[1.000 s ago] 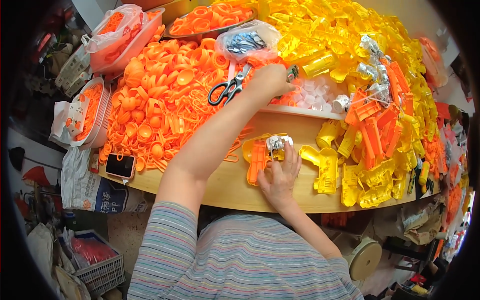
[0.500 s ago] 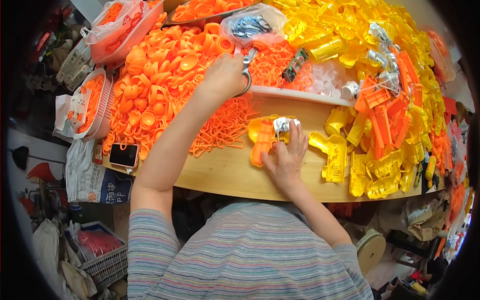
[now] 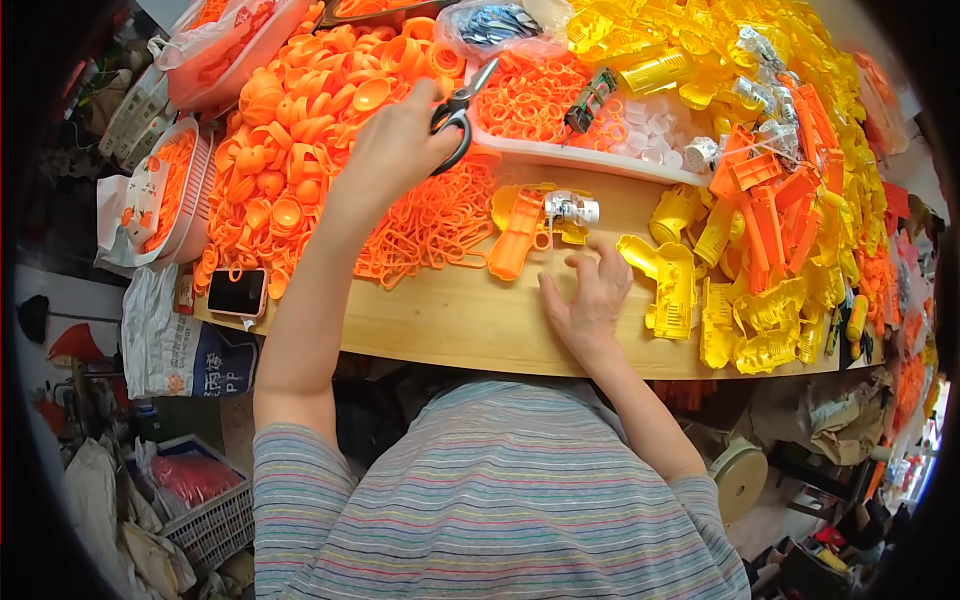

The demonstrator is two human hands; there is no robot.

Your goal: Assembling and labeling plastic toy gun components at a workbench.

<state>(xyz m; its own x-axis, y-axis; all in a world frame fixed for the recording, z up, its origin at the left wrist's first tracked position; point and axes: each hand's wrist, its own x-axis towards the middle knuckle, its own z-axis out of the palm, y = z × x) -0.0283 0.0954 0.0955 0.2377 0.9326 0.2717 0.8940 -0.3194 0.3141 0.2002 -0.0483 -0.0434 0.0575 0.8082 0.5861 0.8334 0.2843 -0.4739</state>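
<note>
My left hand (image 3: 395, 150) is closed on a pair of scissors (image 3: 462, 112) with dark handles, blades pointing up and away. It is over the edge of a heap of orange plastic parts (image 3: 290, 150). My right hand (image 3: 590, 305) rests open on the wooden table, fingers apart and bent, holding nothing. Just beyond it lies a yellow half shell (image 3: 507, 205), with an orange elongated piece (image 3: 515, 240) and a silver-and-white cylindrical part (image 3: 572, 208) on it. To the right of that hand is a yellow gun-shaped shell half (image 3: 672, 290).
A white tray (image 3: 590, 158) holds orange rings, clear caps and a small green part (image 3: 590, 100). Yellow shells (image 3: 770, 335) and orange pieces (image 3: 775, 225) pile up at right. A phone (image 3: 238, 293) lies at the left edge, near a white basket (image 3: 195, 215).
My left hand has moved left and toward me with the scissors, which have turned. My right hand has drawn back from the silver cylindrical part onto the table.
</note>
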